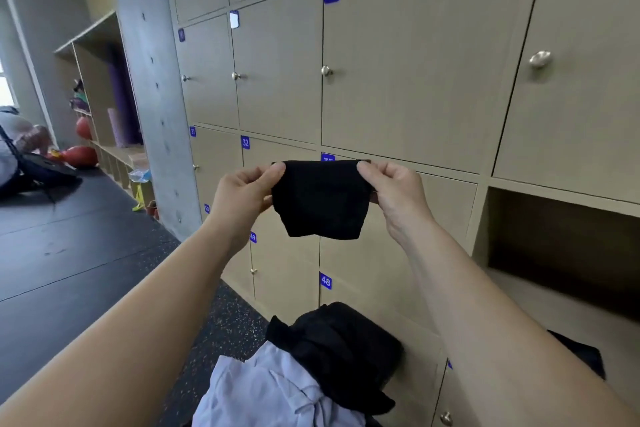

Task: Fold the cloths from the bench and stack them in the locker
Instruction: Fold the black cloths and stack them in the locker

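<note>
Pinching the top corners of a small black cloth (322, 201), the left hand (246, 194) and right hand (398, 194) hold it up before the closed doors (415, 62), seemingly mid-fold; next, probably one more halving, then into the open locker (554, 236) at right.

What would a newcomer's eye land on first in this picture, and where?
A black cloth hangs at centre, pinched at its top corners by the left hand and the right hand. Behind stand numbered locker doors, one open compartment at lower right. Below lie heaped cloths.
</note>
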